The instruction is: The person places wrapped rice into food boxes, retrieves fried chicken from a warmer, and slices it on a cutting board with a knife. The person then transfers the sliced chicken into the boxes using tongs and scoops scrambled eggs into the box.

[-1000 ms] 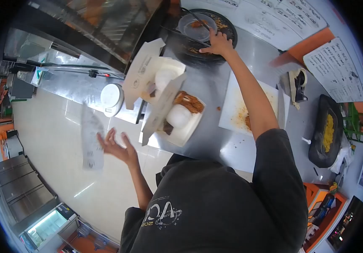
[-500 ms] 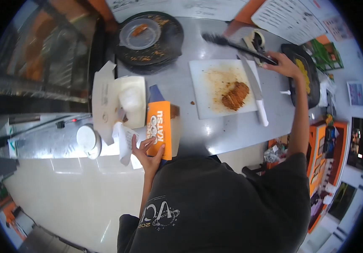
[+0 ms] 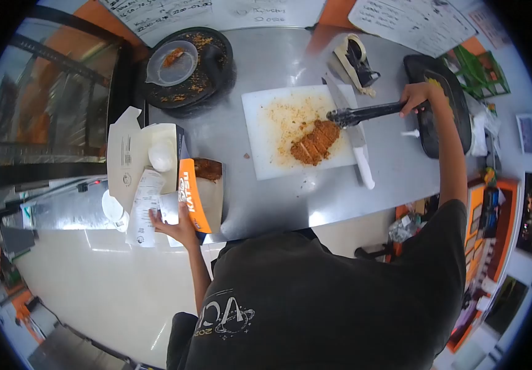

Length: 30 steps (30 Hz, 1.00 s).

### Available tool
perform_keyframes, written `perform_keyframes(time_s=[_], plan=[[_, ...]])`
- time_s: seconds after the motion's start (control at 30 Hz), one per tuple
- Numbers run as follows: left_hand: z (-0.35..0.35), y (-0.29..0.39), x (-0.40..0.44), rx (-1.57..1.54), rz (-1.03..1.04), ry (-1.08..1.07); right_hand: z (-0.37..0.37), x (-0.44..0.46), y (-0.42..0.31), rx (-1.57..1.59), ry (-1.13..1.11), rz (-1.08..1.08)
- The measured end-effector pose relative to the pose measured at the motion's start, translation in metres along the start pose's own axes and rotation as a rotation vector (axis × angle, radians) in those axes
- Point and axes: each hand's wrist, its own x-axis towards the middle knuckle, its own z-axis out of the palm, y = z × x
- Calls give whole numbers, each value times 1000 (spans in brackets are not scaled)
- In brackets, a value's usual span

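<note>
My right hand (image 3: 415, 98) is closed round the handle of black tongs (image 3: 368, 114). The tips of the tongs are at the upper right edge of a sliced breaded cutlet (image 3: 315, 143), which lies on a white cutting board (image 3: 266, 129). A knife with a white handle (image 3: 363, 165) lies along the board's right side, partly under the tongs. My left hand (image 3: 181, 227) grips the near side of an orange-sided takeaway box (image 3: 193, 200) marked KATSU, fingers apart beside a printed receipt (image 3: 147, 206). Inside another open box (image 3: 118, 157) is a white rounded mound (image 3: 160, 155).
A black round tray (image 3: 216, 74) carries a clear bowl (image 3: 186, 68) and crumbs. A tape dispenser (image 3: 355, 61) stands behind the board. At the right is a dark tray (image 3: 417, 74) with yellow food. A white round tub (image 3: 113, 208) sits near the left front edge.
My right hand has brought the tongs down and nearer, from above the board to the cutlet. My left hand has shifted on the takeaway box, which now shows its brown contents. The camera view has shifted.
</note>
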Motion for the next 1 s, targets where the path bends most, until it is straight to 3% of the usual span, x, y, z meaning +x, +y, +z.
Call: perform_keyframes(time_s=[0.13,0.4,0.5,0.67,0.8,1.0], plan=[[8,5,-1,175,64,21,-21,39,3,-48,-150,-56],[21,13,-10,62,-48,-24,-20,122,-17,-301,-399,-340],[25,15,-16,106,-58,-23,-6,146,-29,-350,-389,-345],[26,8,-15,129,-30,-1,1,160,-18,-271,-235,-552],[26,8,-15,230,-6,-27,-8,132,-7,-209,-142,-556],[24,1,-12,133,-36,-13,-21,75,-27,-116,80,-586]])
